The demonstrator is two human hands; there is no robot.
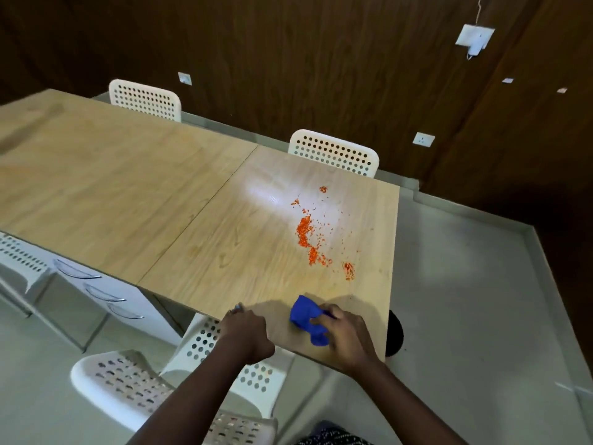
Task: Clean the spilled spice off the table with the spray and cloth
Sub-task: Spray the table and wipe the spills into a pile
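Observation:
Orange spilled spice [306, 231] lies scattered across the right half of the light wooden table [224, 239], with smaller patches trailing toward the near right corner. My right hand [345, 334] grips a crumpled blue cloth [306, 317] on the table near its front edge, a short way in front of the spice. My left hand [245, 335] is at the table's front edge, left of the cloth, seen from the back with its fingers curled. Whether it holds anything is hidden. No spray bottle is in view.
Two white perforated chairs [333, 152] stand at the far side of the table, and another white chair [128, 383] is just below my arms. White drawers [96, 293] sit under the table at the left. Dark wood panels form the back wall.

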